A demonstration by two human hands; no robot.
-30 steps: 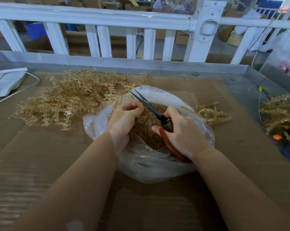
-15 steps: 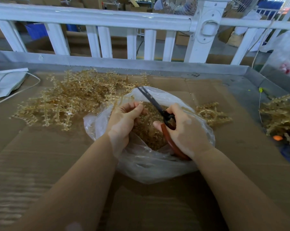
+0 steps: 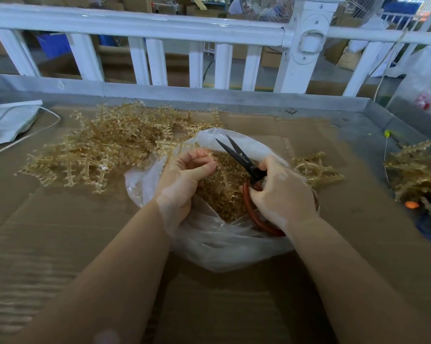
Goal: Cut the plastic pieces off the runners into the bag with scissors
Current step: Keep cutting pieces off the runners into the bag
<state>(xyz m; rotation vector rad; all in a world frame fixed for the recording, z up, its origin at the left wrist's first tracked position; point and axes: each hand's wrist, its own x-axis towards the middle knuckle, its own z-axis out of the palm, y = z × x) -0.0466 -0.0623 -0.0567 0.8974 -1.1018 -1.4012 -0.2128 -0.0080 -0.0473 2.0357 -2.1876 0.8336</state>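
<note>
Two hands work over the clear bag (image 3: 209,239), which lies open on the cardboard-covered bench (image 3: 60,244). Our left hand (image 3: 182,180) pinches a thin runner (image 3: 222,172) above the bag's mouth, fingers curled around it. Our right hand (image 3: 281,192) grips the red handles of the scissors (image 3: 241,157), whose dark blades stand slightly parted above the bag, just beside the runner. Cut pieces (image 3: 222,197) fill the bag. Left of the bag lies a heap of uncut runners (image 3: 105,147).
</note>
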